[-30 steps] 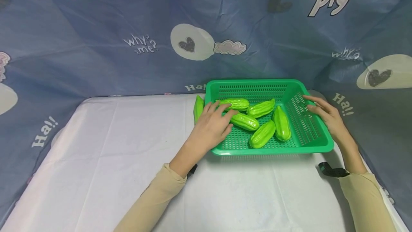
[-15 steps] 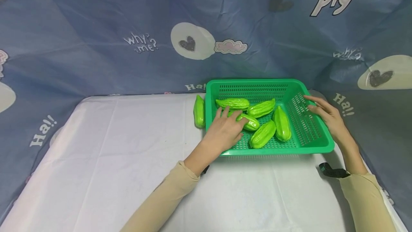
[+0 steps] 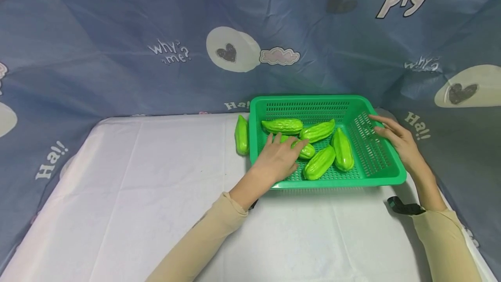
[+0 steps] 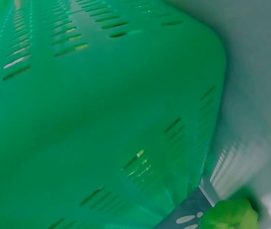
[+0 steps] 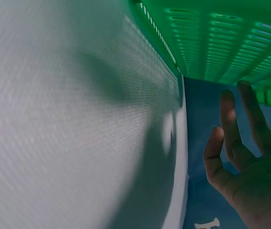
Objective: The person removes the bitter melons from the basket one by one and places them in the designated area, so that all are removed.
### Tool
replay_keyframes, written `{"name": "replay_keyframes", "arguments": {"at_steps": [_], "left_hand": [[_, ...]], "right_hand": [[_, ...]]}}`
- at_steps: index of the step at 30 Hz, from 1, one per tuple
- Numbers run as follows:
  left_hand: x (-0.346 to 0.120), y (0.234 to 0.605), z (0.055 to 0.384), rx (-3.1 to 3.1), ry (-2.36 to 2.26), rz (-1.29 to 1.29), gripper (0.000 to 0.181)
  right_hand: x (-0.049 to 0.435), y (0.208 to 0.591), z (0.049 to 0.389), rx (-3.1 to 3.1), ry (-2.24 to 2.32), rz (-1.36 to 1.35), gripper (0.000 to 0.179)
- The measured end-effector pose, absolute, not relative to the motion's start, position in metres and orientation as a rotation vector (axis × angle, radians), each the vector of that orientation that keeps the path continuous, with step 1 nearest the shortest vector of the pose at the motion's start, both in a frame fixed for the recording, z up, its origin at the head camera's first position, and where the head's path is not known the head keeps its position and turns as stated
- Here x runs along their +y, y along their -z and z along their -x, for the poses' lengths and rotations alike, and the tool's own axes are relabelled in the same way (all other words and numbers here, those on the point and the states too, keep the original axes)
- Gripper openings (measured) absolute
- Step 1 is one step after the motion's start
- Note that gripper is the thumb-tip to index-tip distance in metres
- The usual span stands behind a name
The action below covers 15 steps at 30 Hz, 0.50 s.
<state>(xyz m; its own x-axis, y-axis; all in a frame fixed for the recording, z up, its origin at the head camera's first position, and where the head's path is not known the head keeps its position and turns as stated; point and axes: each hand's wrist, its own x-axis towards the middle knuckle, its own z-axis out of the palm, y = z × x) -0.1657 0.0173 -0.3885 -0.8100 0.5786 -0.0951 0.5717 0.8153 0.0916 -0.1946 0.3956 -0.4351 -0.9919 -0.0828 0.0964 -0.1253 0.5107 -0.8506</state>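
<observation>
One green gourd (image 3: 307, 151) lies under the left hand (image 3: 278, 160), whose fingers spread across it; whether they grip it I cannot tell. Just beyond those fingertips, inside the same green basket (image 3: 332, 182), rests a second gourd (image 3: 283, 125). Three more lie to their right: a far gourd (image 3: 318, 131), a near gourd (image 3: 318, 164) and an end gourd (image 3: 343, 150). Open room lies between the end gourd and the right hand (image 3: 399, 140), whose spread fingers touch the basket's right edge. Left of the left fingers, outside the basket's left edge, sits a sixth gourd (image 3: 242, 136); white cloth (image 3: 156, 186) stretches wide beyond it.
</observation>
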Motion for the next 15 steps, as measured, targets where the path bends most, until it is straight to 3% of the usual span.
{"name": "replay_keyframes", "arguments": {"at_steps": [9, 15], "left_hand": [[0.0145, 0.3881, 0.1621, 2.988, -0.043, -1.033, 0.039], [0.0145, 0.3909, 0.163, 2.952, -0.074, -0.991, 0.052]], "right_hand": [[0.3938, 0.432, 0.1942, -2.691, -1.517, -0.18, 0.048], [0.3923, 0.4318, 0.1934, -2.693, -1.521, -0.177, 0.048]]}}
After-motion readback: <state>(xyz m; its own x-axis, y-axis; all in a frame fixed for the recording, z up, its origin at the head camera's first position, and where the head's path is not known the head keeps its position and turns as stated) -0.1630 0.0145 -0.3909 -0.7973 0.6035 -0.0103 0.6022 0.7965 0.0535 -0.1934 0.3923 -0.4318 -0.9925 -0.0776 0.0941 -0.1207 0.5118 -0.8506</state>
